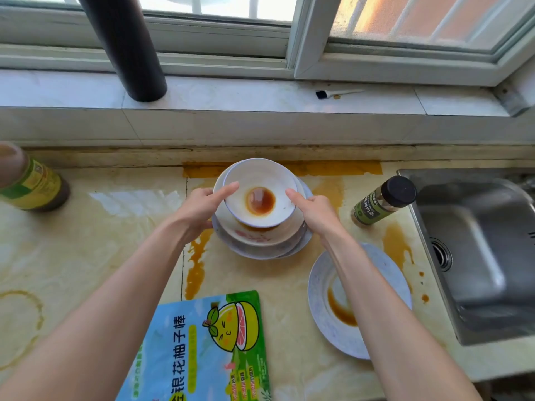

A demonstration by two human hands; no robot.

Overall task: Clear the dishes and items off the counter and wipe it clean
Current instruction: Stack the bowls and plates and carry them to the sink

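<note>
A white bowl (260, 180) with a pool of brown sauce in its bottom tops a stack of dishes (262, 244) at the middle of the stained counter (115, 227). My left hand (202, 206) grips the stack from the left, thumb on the bowl's rim. My right hand (314, 211) grips it from the right, thumb on the opposite rim. A separate white plate (385, 270) smeared with brown sauce lies nearer, on the right, partly hidden under my right forearm.
A steel sink (474, 256) sits at the right. A black-capped spice jar (382, 204) stands beside it. A sauce bottle (31, 183) is at the far left. A blue-green snack bag (202, 351) lies at the front edge. Brown spills streak the counter around the stack.
</note>
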